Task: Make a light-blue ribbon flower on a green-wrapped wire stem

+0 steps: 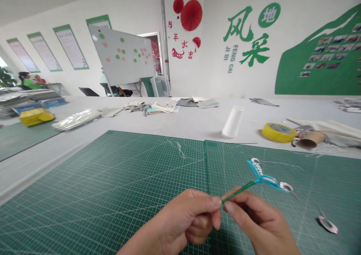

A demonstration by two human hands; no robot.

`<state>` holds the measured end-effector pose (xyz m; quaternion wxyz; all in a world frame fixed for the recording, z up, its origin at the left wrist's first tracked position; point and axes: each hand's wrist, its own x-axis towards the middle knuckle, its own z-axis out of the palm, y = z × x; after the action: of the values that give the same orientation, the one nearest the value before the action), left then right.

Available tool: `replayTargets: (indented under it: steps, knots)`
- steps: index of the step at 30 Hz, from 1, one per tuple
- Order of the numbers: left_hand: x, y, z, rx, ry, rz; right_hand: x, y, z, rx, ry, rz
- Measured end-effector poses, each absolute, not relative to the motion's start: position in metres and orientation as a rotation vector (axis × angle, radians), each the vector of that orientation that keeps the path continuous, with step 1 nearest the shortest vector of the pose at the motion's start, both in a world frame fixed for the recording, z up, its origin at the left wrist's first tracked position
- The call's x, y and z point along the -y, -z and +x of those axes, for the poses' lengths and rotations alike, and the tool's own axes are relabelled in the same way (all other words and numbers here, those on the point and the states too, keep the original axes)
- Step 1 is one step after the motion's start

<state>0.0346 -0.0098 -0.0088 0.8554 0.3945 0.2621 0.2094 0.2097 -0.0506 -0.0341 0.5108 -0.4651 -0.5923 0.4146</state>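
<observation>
The left hand (180, 217) and right hand (254, 221) pinch the green stem (239, 191) closed between fingertips, holding its blue beaded loops (261, 178) up off the cutting mat (113, 179)

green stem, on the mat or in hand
In hand: the green stem is pinched at its end between the left hand and the right hand, raised above the cutting mat.

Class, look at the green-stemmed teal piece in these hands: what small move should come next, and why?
Probably the right hand should reach for the loose pink-white ring on the cutting mat: it lies apart from the teal piece, apparently on a thin strand, while the left hand pinches the green stem.
</observation>
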Motion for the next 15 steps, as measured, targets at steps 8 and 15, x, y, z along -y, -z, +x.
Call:
replayTargets:
  steps: [8,15]
  knots:
    - [0.0142,0.0105,0.0387,-0.524,-0.373,0.829,0.0473,0.0326,0.2078,1.434,-0.947,-1.072]
    - [0.0132,0.0134,0.0368,-0.541,-0.520,0.801,0.0473,0.0318,0.2085,1.421,-1.018,-1.086]
